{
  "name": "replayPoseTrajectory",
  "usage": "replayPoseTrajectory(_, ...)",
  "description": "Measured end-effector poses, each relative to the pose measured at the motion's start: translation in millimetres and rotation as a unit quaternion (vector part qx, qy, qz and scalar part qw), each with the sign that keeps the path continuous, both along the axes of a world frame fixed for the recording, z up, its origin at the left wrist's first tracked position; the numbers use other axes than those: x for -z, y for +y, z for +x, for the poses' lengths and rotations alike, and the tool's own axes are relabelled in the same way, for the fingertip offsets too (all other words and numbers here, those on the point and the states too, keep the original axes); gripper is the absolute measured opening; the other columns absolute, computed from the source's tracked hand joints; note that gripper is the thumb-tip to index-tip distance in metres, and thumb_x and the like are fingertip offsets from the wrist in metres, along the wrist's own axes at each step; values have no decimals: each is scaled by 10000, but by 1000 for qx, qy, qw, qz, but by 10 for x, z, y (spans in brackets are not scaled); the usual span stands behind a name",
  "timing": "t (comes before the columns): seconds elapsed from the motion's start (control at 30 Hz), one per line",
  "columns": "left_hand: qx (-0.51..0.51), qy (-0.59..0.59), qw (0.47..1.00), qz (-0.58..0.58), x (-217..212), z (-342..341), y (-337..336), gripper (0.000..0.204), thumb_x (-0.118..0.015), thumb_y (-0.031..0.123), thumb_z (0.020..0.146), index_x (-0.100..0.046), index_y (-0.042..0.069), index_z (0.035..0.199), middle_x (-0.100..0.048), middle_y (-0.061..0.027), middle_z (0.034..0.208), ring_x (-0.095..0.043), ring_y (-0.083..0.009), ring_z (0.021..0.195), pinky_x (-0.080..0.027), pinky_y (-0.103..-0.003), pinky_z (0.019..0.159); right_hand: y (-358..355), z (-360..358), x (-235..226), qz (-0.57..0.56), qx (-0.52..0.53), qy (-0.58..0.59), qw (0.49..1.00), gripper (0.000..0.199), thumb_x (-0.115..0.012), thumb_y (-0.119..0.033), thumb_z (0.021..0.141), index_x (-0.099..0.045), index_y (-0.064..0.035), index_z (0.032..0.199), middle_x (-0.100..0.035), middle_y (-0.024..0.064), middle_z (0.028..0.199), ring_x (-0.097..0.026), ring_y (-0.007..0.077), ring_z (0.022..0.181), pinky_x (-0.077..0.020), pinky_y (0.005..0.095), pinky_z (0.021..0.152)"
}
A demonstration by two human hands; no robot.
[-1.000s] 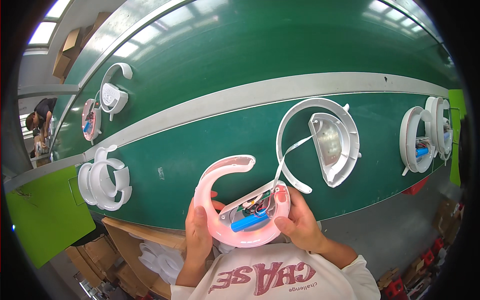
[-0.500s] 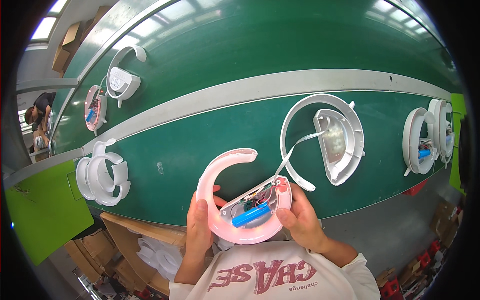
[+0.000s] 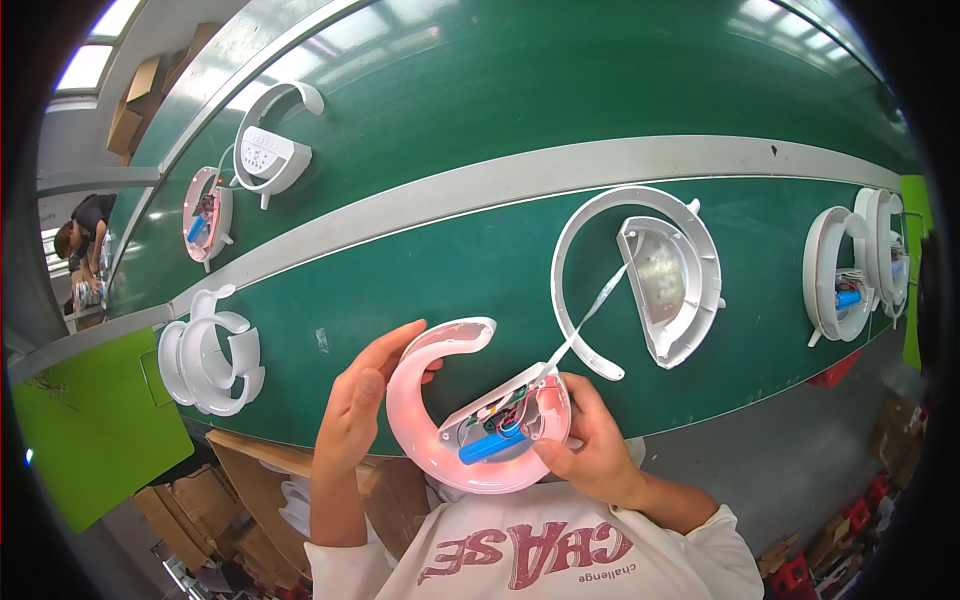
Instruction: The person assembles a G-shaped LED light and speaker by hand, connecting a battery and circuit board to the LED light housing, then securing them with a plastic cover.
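left hand (image 3: 355, 405) cupping pink shell (image 3: 455, 425) at 9 | right hand (image 3: 590, 450) pinching its 3 o'clock rim | we're holding it over counter (image 3: 450, 270)

Factory assy line: green conveyor belt (image 3: 480, 110) w/ plastic lamp housings (image 3: 640, 275).

There's a long green conveyor belt (image 3: 480, 110) with a grey strip (image 3: 560, 170) down the middle, carrying a white ring-shaped housing (image 3: 650, 275), stacked white C-shaped shells (image 3: 205, 350), a pink open unit (image 3: 205, 215) and more white shells (image 3: 855, 260), plus cardboard boxes (image 3: 230, 500) underneath.
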State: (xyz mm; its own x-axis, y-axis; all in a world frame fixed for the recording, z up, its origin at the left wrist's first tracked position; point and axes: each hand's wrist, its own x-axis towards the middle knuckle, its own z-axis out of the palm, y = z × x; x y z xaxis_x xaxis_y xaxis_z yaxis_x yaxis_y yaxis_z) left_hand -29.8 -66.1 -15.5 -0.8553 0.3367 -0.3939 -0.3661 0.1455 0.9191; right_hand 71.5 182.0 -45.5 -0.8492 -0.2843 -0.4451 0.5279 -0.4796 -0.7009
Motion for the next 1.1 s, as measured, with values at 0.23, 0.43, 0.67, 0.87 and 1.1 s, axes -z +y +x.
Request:
replayPoseTrajectory(0.23,40,-23,998,-31,-16,-127,196,492,-547,347,1032,-554,-57,1312,-640,-98,1162,-620,-146,950,-523,-309,854,-6,-3,19,12,12,16,1000,736,-697,-116,900,-247,49,1458,-530,165,1310,-566,193,1198,-451,351,1050)
replayPoseTrajectory(0.43,-3,50,998,-40,-60,10,270,298,-609,171,1001,-611,-16,1233,-588,-64,1082,-609,-127,907,-524,-271,819,-42,73,73,11,51,30,998,725,-658,-41,884,-253,59,1478,-524,153,1323,-555,186,1210,-453,338,1042)
replayPoseTrajectory(0.67,-43,-88,982,159,-60,244,129,1060,-757,529,836,-177,-12,1538,-460,-259,1430,-494,-379,1325,-433,-499,1089,-6,136,123,-32,97,45,994,740,-631,-75,933,-200,32,1525,-481,136,1393,-513,197,1266,-408,346,1083)
replayPoseTrajectory(0.87,-149,-172,959,168,114,787,-121,612,-678,90,916,-375,-12,1437,-596,-181,1252,-620,-239,1110,-509,-368,953,223,-84,-253,131,-101,91,982,647,-701,-252,945,-362,-11,1441,-631,122,1197,-623,202,1096,-478,310,943)
replayPoseTrajectory(1.1,-129,-161,969,134,-137,350,-225,530,-622,144,969,-398,-18,1421,-587,-181,1255,-644,-251,1081,-566,-421,904,1066,-834,-375,771,77,332,539,296,-681,-208,882,-569,-17,1078,-577,155,888,-636,362,680,-519,432,590)
